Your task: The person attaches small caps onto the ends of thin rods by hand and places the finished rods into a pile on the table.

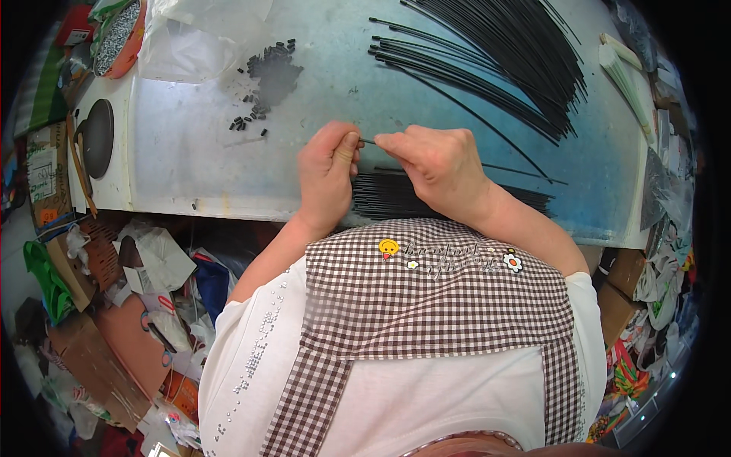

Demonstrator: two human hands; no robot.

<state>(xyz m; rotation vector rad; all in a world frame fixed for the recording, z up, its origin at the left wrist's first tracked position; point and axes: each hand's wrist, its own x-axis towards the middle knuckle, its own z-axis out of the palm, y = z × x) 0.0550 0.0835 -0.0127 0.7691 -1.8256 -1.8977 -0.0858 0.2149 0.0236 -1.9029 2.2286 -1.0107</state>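
My left hand (329,169) is closed, with thumb and fingertips pinched round one end of a thin black rod (367,141). Right beside it my right hand (440,164) grips the same rod between thumb and forefinger, so only a short piece shows between the hands. Whether a small cap sits inside my left fingers is hidden. Under and behind my right wrist lies a bundle of thin black rods (388,199) along the table's near edge. Beyond my left hand is a heap of small black caps (274,75), with several loose caps (242,122) in front of it.
A large fan of long black rods (502,68) covers the far right of the pale table (183,167). At the far left are a clear plastic bag (190,46), an orange bowl of small grey pieces (129,57) and a dark round disc (98,139). Boxes and bags crowd below the table's left edge.
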